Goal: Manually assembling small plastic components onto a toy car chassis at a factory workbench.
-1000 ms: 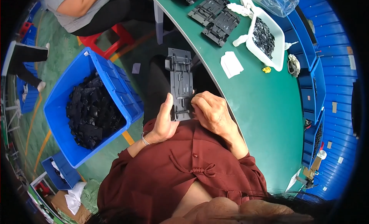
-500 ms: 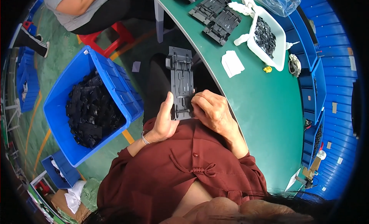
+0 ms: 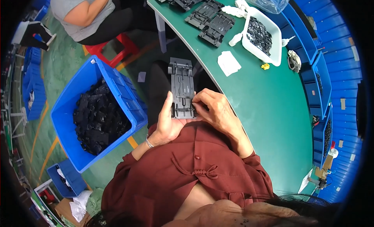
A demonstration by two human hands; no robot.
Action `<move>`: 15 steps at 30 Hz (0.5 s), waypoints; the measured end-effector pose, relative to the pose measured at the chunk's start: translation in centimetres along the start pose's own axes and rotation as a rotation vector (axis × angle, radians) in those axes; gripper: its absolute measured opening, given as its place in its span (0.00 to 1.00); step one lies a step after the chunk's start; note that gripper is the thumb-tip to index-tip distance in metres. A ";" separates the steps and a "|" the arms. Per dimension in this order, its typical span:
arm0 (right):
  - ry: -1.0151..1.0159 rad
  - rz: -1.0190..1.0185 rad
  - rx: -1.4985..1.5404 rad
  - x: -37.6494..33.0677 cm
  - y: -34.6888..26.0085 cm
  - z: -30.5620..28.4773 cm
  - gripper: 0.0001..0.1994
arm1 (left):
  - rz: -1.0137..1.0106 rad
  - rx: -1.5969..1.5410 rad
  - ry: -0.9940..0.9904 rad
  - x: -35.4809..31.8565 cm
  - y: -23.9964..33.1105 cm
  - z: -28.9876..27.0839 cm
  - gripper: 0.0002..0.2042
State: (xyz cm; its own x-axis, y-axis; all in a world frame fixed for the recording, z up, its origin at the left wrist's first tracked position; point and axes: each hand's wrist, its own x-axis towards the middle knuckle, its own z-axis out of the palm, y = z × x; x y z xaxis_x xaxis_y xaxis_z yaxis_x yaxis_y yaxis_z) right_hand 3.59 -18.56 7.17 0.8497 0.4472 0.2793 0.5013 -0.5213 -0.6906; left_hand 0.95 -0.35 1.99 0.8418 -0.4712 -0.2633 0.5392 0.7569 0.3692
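A dark grey plastic toy car chassis stands lengthwise in front of my body, its molded underside facing me. My left hand grips its near end, with the thumb along the left edge and the palm beneath. At the right edge, close to the near end, my right hand is closed with thumb and forefinger bent together against the chassis. Whatever small thing may be between those fingertips is hidden.
A blue crate full of black plastic parts stands to my left. On the green table are more chassis, white cards, a yellow scrap and a white tub of small black pieces. A co-worker sits at far left.
The view has shifted slightly, so the table things appear further left. Both hands stay at the chassis, the right one still at its edge. The co-worker's forearm has risen.
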 end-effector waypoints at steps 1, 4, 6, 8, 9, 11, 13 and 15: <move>0.013 -0.008 -0.001 -0.2 0.0 -0.1 0.07 | 0.003 -0.023 -0.002 -0.2 -0.1 0.2 0.32; 0.016 0.049 0.097 -0.6 -0.3 -0.3 0.08 | -0.002 -0.068 -0.015 -0.6 -0.4 0.0 0.32; -0.006 0.125 0.190 -0.7 -0.8 -0.6 0.09 | -0.009 -0.093 -0.023 -0.9 -0.3 0.1 0.32; -0.021 0.232 0.278 -0.8 -1.1 -1.1 0.09 | -0.032 -0.174 -0.051 -1.2 -0.1 0.5 0.33; -0.041 0.350 0.362 -1.0 -1.3 -1.3 0.09 | -0.032 -0.170 -0.054 -1.2 -0.1 0.5 0.33; 0.006 0.363 0.458 -1.5 -0.6 -0.8 0.09 | -0.066 -0.214 -0.104 -1.2 -0.1 0.2 0.35; -0.005 0.372 0.498 -1.6 -0.3 -0.9 0.09 | -0.071 -0.224 -0.070 -1.3 -0.2 0.4 0.35; -0.028 0.406 0.518 -1.5 -0.1 -0.8 0.09 | -0.080 -0.237 -0.036 -1.3 -0.2 0.5 0.36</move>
State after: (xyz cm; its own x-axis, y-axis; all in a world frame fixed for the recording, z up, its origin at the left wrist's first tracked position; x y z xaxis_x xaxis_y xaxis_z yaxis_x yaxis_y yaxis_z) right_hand 2.40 -19.81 7.35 0.9468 0.3107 -0.0840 -0.0080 -0.2384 -0.9711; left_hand -0.26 -0.08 2.74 0.7993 -0.5467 -0.2495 0.5868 0.7996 0.1276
